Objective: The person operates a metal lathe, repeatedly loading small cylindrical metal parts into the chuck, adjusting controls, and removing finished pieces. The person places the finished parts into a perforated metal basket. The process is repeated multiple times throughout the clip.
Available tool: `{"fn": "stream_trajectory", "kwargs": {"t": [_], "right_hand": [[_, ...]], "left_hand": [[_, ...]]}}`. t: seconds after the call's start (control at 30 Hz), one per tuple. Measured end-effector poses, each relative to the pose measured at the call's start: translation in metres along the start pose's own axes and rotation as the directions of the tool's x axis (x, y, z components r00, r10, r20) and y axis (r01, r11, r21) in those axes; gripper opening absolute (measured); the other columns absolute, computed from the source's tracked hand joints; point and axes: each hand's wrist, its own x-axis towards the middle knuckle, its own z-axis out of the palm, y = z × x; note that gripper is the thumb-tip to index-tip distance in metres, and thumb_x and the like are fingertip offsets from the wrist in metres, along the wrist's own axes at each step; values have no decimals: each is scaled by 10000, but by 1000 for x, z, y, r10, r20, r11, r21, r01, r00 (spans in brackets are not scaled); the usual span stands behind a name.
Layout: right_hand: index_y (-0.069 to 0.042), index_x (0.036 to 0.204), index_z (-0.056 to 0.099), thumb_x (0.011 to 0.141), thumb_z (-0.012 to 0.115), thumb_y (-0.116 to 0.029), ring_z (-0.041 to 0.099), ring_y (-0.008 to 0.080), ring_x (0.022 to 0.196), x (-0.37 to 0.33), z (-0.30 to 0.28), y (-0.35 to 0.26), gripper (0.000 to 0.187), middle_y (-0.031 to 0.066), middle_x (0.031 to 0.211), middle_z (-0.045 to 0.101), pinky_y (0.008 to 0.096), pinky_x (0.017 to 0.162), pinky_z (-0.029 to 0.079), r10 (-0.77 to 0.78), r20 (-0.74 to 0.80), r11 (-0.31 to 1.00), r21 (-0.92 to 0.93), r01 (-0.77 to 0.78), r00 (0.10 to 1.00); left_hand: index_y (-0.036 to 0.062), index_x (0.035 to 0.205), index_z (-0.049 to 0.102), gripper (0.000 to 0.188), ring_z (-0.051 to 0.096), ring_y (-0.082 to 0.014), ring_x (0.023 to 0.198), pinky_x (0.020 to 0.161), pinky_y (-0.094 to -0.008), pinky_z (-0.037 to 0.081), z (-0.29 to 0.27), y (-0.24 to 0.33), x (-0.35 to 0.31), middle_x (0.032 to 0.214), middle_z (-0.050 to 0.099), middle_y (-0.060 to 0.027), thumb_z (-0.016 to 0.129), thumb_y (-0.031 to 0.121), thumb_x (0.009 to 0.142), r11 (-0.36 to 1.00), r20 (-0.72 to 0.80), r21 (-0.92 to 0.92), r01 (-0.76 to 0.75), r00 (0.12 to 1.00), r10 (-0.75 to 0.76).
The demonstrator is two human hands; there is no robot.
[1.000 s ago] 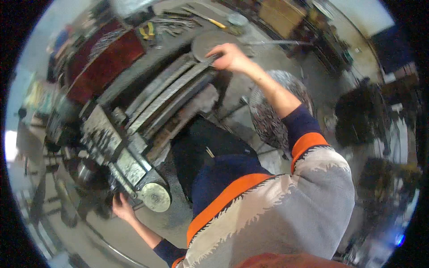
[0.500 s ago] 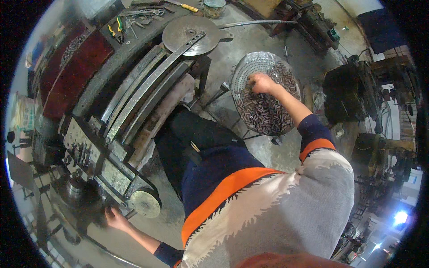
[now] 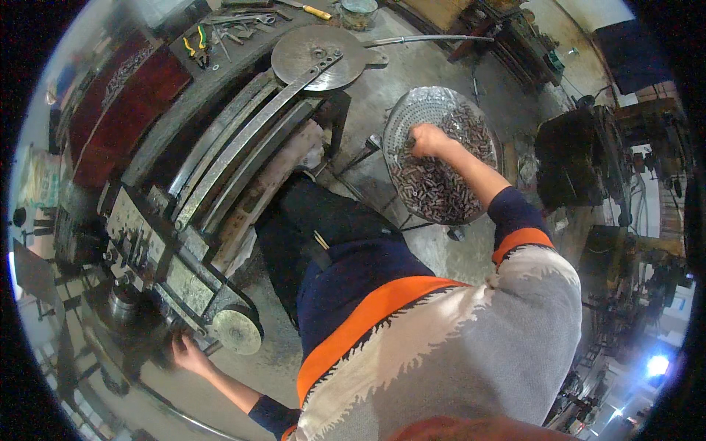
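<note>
My right hand (image 3: 429, 140) reaches into an oval, perforated metal basin (image 3: 406, 110) on a stand to the right. Its fingers are curled down at the edge of a heap of small dark metal cylinders (image 3: 434, 187); what lies between the fingertips is hidden. At the lower left, my left hand (image 3: 190, 354) is beside the end of a metal machine (image 3: 193, 283), close to a dark round part (image 3: 125, 300). Its fingers look bent around something in shadow that I cannot make out.
A long flat bar (image 3: 250, 140) links the machine to a large steel disc (image 3: 318, 59). Pliers (image 3: 197, 48), wrenches (image 3: 254, 19) and a yellow-handled tool (image 3: 316, 12) lie on the bench behind. A glass jar (image 3: 358, 13) stands beyond the disc. Dark machinery (image 3: 566, 158) occupies the right side.
The whole view has shifted slightly. My right hand's fingers have drawn in a little over the basin, while my left hand stays by the machine's end.
</note>
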Motion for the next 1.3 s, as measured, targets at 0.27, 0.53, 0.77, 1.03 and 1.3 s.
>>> {"fn": "stream_trajectory", "kwargs": {"t": [0.27,0.53,0.77,1.03,1.3], "right_hand": [[-17,873,633,557,617,-191,540,326,1005,19,14,1,361,174,1107,547,370,842,452,40,220,998,-65,-26,975],[-10,916,614,530,643,-246,543,370,928,-8,-4,-2,453,232,985,569,452,777,446,21,-354,931,347,110,935],[-1,1098,575,558,572,-122,539,307,1031,-12,-85,-101,554,202,1177,467,338,833,459,-291,-620,663,418,621,728],[40,1078,574,534,524,-95,534,323,1023,-12,-170,-282,563,191,1142,476,363,904,414,-648,-721,114,227,967,246],[-7,987,606,589,603,-241,515,379,1009,-26,-197,-359,461,235,1130,490,395,861,429,-794,-605,-45,153,987,57]], "left_hand": [[-92,1059,564,294,607,-185,845,752,-284,474,2,-13,3,975,631,-143,550,83,822,999,-38,24,28,999,-27],[-90,1093,536,322,605,-175,829,754,-285,472,-17,25,1,918,637,-138,559,112,843,981,271,-165,106,961,-58],[-85,1098,545,298,568,-133,896,797,-251,445,-33,130,0,989,622,-119,561,91,857,979,190,-150,-142,967,169],[24,912,653,252,641,-256,693,623,-319,483,37,265,-14,781,646,-163,634,242,788,865,280,-246,-438,822,496],[12,713,626,326,541,-260,477,474,-345,405,50,240,-14,548,547,-155,588,319,819,817,134,-365,-446,844,520]]}}
